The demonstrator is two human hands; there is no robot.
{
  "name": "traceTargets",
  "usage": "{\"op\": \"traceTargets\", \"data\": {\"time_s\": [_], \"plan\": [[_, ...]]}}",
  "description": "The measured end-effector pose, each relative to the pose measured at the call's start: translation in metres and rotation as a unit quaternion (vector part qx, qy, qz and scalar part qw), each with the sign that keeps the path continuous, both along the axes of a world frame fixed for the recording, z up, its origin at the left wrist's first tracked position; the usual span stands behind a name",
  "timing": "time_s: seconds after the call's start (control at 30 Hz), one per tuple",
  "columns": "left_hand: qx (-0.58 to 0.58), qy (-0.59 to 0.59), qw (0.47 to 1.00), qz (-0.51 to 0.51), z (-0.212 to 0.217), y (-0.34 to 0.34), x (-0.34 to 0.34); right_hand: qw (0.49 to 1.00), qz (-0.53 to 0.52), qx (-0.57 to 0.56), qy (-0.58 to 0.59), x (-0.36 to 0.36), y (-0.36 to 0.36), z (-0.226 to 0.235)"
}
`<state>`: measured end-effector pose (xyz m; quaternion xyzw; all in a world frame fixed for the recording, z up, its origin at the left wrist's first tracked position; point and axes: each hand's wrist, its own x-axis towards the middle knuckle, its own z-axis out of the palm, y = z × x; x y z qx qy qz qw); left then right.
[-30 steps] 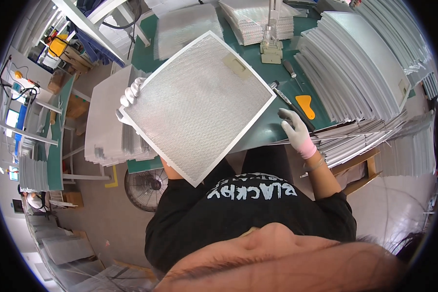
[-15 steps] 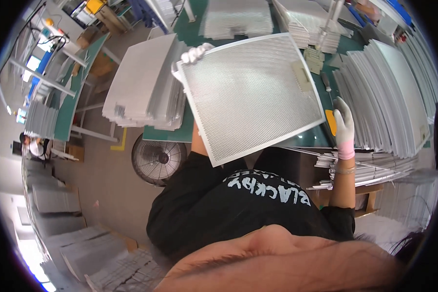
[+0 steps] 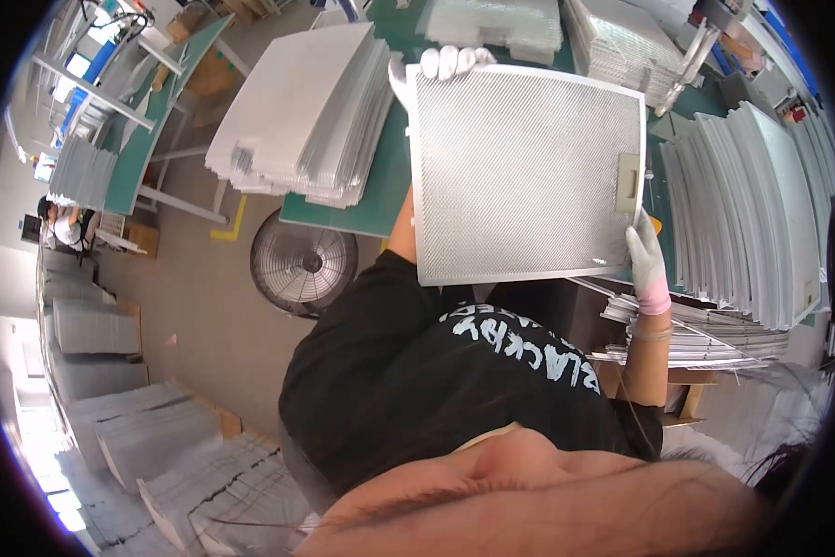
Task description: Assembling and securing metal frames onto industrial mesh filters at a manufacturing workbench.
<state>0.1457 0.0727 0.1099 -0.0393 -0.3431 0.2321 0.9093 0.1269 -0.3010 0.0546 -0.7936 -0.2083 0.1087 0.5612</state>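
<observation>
Filter panel (image 3: 519,176) — fine, matt metal mesh in a smooth metal frame.

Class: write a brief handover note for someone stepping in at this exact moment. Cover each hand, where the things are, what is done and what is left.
Left hand: white glove, gripping the mesh filter panel at its top left corner.
Right hand: white glove, holding the panel's right edge just below its beige latch.
The panel is held up above the green table.
Stacks of panels lie to the left, more to the right.
Done: one panel is in hand.
Left: set it on a stack.
</observation>
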Motion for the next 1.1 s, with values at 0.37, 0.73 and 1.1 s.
{"op": "traceTargets", "data": {"time_s": [0.37, 0.73, 1.1], "plan": [[0.028, -0.025, 0.999, -0.006, -0.024, 0.009, 0.018, 0.999, -0.017, -0.031, -0.007, -0.013, 0.001, 0.017], [0.171, -0.055, 0.981, 0.081, 0.036, -0.023, -0.018, 1.000, -0.014, -0.019, -0.010, -0.019, 0.002, -0.018], [0.330, 0.052, 0.899, 0.284, 0.032, -0.015, -0.035, 0.998, 0.001, -0.010, 0.066, -0.037, 0.019, -0.025]]}}
